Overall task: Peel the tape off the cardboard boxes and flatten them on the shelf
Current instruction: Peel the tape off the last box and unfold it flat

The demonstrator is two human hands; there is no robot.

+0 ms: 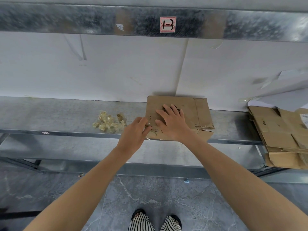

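on the metal shelf point(50, 114), right of its middle and close to the near edge, sits the cardboard box point(198, 112), closed and not yet flattened, its near right corner torn and crumpled. the right hand point(173, 120) lies flat on the box's top, fingers point(166, 108) spread wide, pressing down to steady it. the left hand point(135, 130) is at the box's near left corner, fingers bunched against the thumb, pinching what looks like the glossy end of a tape strip point(148, 126) (the strip is too clear and too small to trace along the seam). left of the box and apart from it lies a heap of crumpled peeled tape point(108, 122). at the far right of the shelf a stack of flattened boxes point(283, 130) hangs over the near edge.

by the look of it, the peel on this box is only starting, and the flattening is yet to come. the likeliest trouble is the strip snapping short if it is snatched or pulled at a steep angle, which leaves a stub that is hard to pick up again. a hard pull could also strip the paper face off the cardboard. if the flat hand eases its press, a pull toward the near side may drag the box off the shelf edge. loose tape may also cling to the fingers.
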